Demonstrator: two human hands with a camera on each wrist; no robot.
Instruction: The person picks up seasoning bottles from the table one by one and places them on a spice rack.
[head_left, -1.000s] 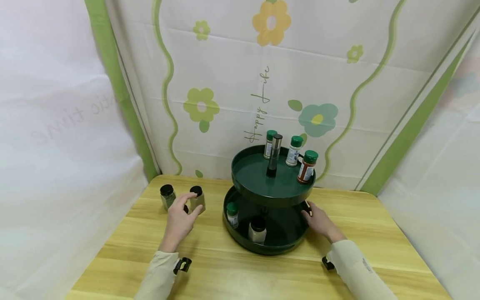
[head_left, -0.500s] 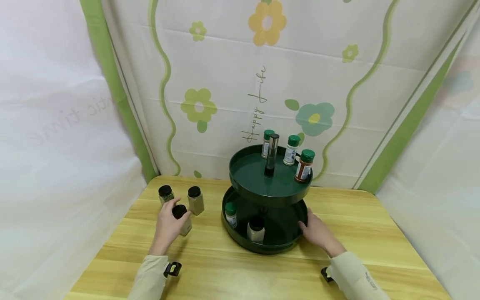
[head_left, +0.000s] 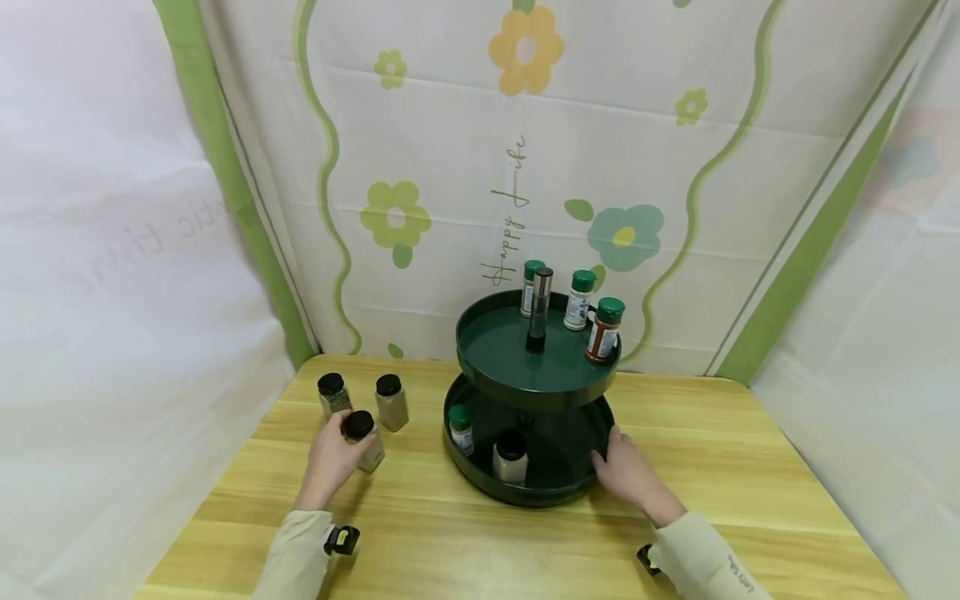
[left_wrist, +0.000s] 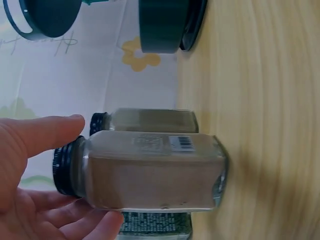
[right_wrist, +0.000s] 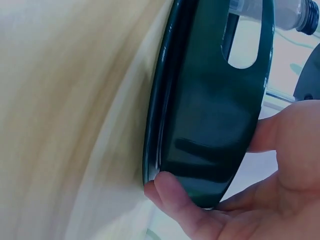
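Note:
My left hand [head_left: 330, 459] is around a black-capped jar of pale powder [head_left: 371, 454]; in the left wrist view its fingers curl beneath the jar [left_wrist: 155, 172], with the thumb beside the cap. A dark green two-tier round rack [head_left: 528, 496] stands on the table. My right hand [head_left: 632, 473] pinches the rim of its lower tier, and in the right wrist view the fingers [right_wrist: 172, 197] bend over the tray's edge [right_wrist: 210, 115]. On the lower tier are a green-capped bottle [head_left: 462, 435] and a black-capped jar [head_left: 510, 467].
Behind my left hand stand two black-capped jars, one with green flakes [head_left: 334, 397], one with beige powder [head_left: 393, 408]. The upper tier holds three green-capped bottles, one red [head_left: 602, 340], around a central post [head_left: 539, 308]. A printed curtain [head_left: 450, 125] hangs behind the table [head_left: 712, 458].
My left hand has moved left and down to the nearest jar, and its fingers have come in around it. My right hand has slid slightly down along the lower tier's rim.

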